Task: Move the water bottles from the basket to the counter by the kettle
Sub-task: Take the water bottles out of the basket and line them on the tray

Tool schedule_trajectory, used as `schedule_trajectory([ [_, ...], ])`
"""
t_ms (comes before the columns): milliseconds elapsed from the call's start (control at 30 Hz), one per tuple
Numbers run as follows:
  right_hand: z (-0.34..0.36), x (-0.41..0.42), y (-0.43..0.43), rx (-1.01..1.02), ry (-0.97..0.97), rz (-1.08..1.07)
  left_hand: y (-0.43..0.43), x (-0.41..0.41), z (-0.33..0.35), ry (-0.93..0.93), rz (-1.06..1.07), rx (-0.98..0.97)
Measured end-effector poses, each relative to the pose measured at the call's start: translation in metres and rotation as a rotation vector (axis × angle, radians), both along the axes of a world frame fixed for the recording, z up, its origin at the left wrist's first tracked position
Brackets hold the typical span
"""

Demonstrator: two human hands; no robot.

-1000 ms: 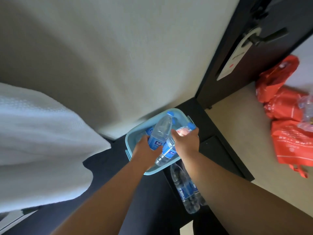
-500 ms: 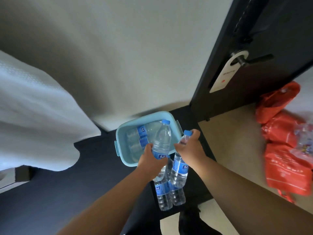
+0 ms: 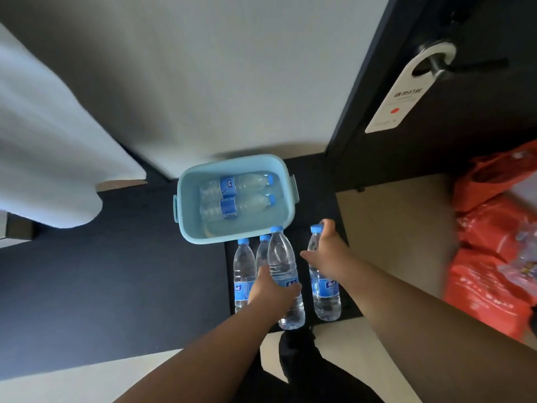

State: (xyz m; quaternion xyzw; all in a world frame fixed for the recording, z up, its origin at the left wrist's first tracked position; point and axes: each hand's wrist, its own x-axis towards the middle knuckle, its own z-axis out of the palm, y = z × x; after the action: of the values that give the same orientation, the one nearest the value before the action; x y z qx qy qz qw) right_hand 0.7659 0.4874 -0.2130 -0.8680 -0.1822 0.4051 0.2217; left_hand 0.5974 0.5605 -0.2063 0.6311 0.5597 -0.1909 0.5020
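Bottles [image 3: 247,184]: two flat in basket [image 3: 190,210], four upright beside it.

wall [image 3: 232,68]: white, 12 o'clock | door [image 3: 479,158]: dark, 2 o'clock, white hanger sign [image 3: 398,94] on handle | floor [image 3: 392,228]: beige, 3 o'clock, red bags [image 3: 494,228] | white fabric [image 3: 43,141]: 9 o'clock | table [image 3: 116,271]: dark, 8 o'clock

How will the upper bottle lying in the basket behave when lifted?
Probably heavy for its size: the upper bottle looks full. Lying on its side in the basket, it may roll against the lower bottle. Thin plastic likely dents.
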Motion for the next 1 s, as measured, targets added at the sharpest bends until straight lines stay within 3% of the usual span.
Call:
schedule_trajectory([
  [267, -0.055, 0.002, -0.01, -0.138, 0.007, 0.136, -0.023, 0.013, -0.045, 0.222, -0.122, 0.084],
  [467, -0.078, 0.006, -0.011, -0.134, -0.032, 0.044, -0.029, 0.024, -0.069, 0.279, -0.158, 0.163],
  [1000, -0.091, -0.016, -0.012, -0.045, -0.043, -0.05, -0.025, 0.033, -0.081, 0.421, -0.514, 0.297],
])
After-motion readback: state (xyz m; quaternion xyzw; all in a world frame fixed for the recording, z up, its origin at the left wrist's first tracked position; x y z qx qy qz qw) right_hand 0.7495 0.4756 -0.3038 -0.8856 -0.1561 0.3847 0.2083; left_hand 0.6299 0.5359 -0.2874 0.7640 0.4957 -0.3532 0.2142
